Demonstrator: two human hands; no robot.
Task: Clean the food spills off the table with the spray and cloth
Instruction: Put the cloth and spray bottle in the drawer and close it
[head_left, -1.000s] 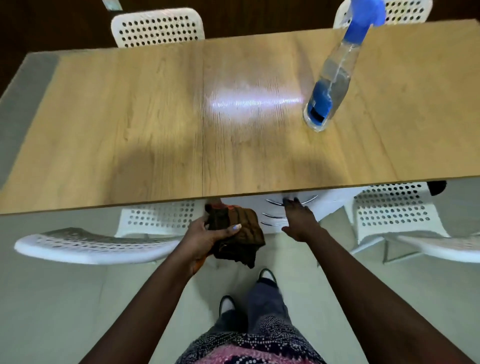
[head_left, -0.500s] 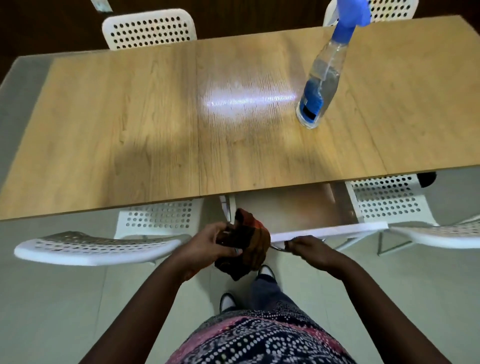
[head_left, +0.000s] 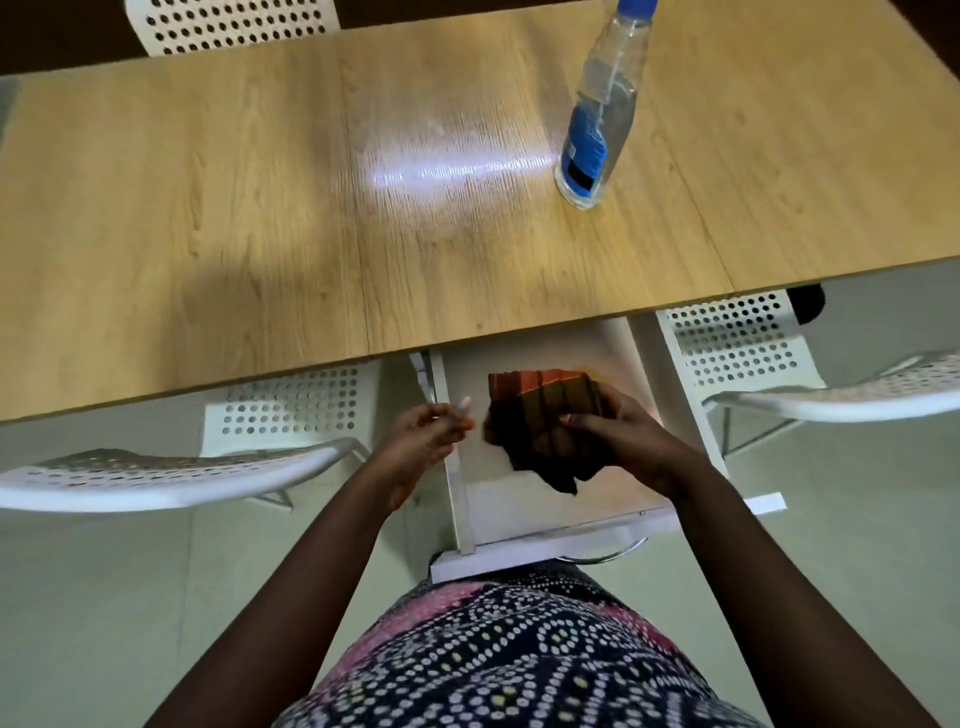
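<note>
Right hand (head_left: 631, 441) grips the folded brown cloth (head_left: 545, 423) over the pulled-out drawer (head_left: 524, 512); left hand (head_left: 426, 434) beside it, fingers loosely curled, holding nothing. Spray bottle (head_left: 597, 124) upright on table (head_left: 208, 208), nozzle cut off. Half a second ago left held the cloth, right the drawer handle.

table (head_left: 208, 218): light wood top, seam down the middle, bright glare patch at centre | on it: spray bottle (head_left: 597, 130), clear with blue label, upright at far right | near edge: white drawer (head_left: 613, 358) pulled open below
</note>
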